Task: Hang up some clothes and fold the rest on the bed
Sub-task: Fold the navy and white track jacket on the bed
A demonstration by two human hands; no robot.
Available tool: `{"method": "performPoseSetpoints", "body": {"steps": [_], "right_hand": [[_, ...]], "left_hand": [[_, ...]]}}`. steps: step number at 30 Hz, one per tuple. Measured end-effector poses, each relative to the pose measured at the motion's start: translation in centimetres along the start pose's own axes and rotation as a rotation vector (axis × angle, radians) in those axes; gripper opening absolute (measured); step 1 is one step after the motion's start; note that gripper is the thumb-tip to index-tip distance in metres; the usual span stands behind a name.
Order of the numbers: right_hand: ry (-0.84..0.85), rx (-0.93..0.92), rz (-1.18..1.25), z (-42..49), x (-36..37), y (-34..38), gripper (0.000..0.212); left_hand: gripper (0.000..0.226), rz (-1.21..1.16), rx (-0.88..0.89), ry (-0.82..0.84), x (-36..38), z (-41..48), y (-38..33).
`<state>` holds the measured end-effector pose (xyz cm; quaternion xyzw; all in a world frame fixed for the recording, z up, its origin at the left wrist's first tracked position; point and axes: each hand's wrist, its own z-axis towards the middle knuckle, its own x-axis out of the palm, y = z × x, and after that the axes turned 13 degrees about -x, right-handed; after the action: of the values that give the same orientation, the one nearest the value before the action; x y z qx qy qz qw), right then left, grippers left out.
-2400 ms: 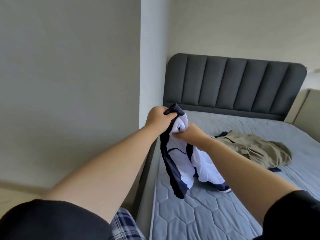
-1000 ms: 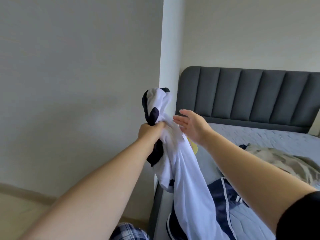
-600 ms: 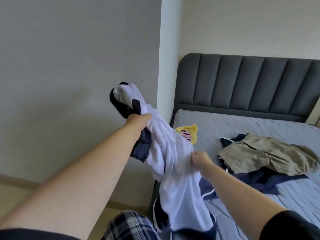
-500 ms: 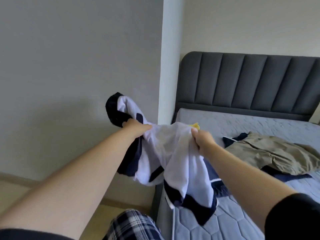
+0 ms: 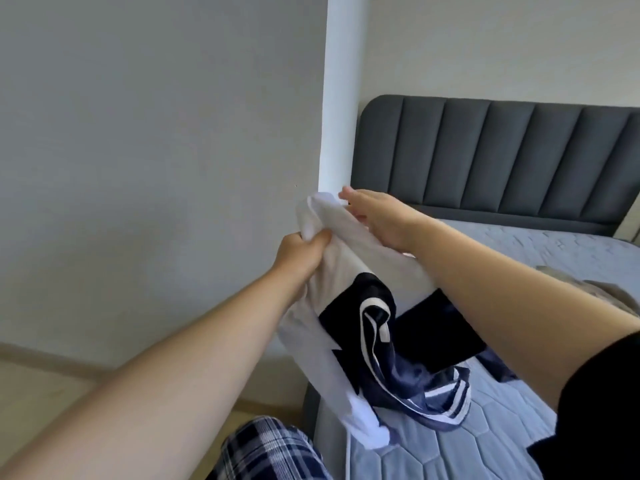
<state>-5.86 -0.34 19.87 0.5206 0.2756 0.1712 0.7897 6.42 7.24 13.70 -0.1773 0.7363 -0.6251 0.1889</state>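
A white garment with navy panels and white stripes (image 5: 341, 282) hangs in the air over the bed's left edge. My left hand (image 5: 300, 251) grips its bunched upper end. My right hand (image 5: 375, 216) lies on the white cloth just right of that, fingers stretched toward the wall corner. The garment's lower part (image 5: 408, 386) drapes down onto the grey quilted mattress (image 5: 485, 441). A beige garment (image 5: 620, 296) shows at the right edge, mostly hidden by my right arm.
A dark grey padded headboard (image 5: 502, 157) stands behind the bed. A white wall corner (image 5: 339, 98) and a grey wall (image 5: 156, 150) are close on the left. Pale floor (image 5: 41, 393) lies below the wall. My plaid trouser leg (image 5: 270, 448) shows at the bottom.
My right hand let go of the cloth it pinched and now lies flat on it with straight fingers. My left hand kept its grip, and the garment hangs differently, navy part lower.
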Motion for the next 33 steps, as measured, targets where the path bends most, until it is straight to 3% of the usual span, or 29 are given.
{"method": "performPoseSetpoints", "body": {"steps": [2, 5, 8, 10, 13, 15, 16, 17, 20, 22, 24, 26, 28, 29, 33], "right_hand": [[0.176, 0.029, -0.113, -1.6, -1.3, -2.1, 0.065], [0.369, 0.135, -0.03, -3.9, -1.7, -5.0, 0.049], [0.392, 0.235, -0.091, -5.4, -1.2, -7.1, 0.039], [0.265, 0.267, -0.052, -5.7, -0.7, -7.4, 0.037], [-0.029, 0.232, 0.174, -5.1, -0.2, -5.4, 0.021], [-0.118, 0.218, 0.306, -3.8, -0.1, -2.6, 0.005], [-0.156, 0.214, 0.333, -3.1, -0.1, -1.1, 0.008], [-0.181, 0.224, 0.326, -2.4, 0.0, 0.3, 0.011], [-0.203, 0.266, 0.298, -1.2, 1.3, 2.9, 0.012], [-0.215, 0.279, 0.323, -0.6, 2.5, 3.7, 0.021], [-0.203, 0.262, 0.31, -0.1, 3.3, 4.4, 0.026], [-0.183, 0.235, 0.291, 0.1, 3.7, 4.9, 0.025], [-0.18, 0.207, 0.329, -0.2, 3.5, 4.7, 0.02], [-0.181, 0.191, 0.378, -0.3, 3.3, 4.3, 0.02], [-0.106, 0.124, 0.553, -0.9, 2.2, 0.1, 0.054]], "left_hand": [[0.045, -0.089, -0.074, -0.012, -0.2, 0.2, 0.8], [0.054, -0.148, -0.163, -0.054, -1.1, 0.5, 1.5], [0.052, -0.281, -0.274, -0.129, -2.0, 0.8, 1.1], [0.047, -0.289, -0.312, -0.137, -2.9, 1.3, 0.9], [0.028, -0.199, -0.239, 0.003, -4.4, 1.7, 0.6], [0.044, 0.098, -0.168, -0.017, -5.2, 2.0, 0.5], [0.057, 0.241, -0.107, -0.062, -5.6, 1.9, 0.4], [0.062, 0.279, -0.027, -0.027, -6.1, 1.8, 0.0], [0.064, 0.149, -0.004, 0.439, -7.0, 0.2, -1.1], [0.069, 0.229, 0.057, 0.563, -6.4, -0.8, -1.2], [0.064, 0.308, 0.2, 0.438, -5.4, -1.0, -1.0], [0.038, 0.288, 0.3, 0.26, -5.0, -0.9, -1.0], [0.013, 0.176, 0.27, 0.21, -5.3, -0.5, -1.1], [0.013, 0.086, 0.226, 0.207, -5.3, -0.4, -1.2], [0.025, -0.281, 0.031, 0.182, -5.1, 0.4, -1.6]]}}
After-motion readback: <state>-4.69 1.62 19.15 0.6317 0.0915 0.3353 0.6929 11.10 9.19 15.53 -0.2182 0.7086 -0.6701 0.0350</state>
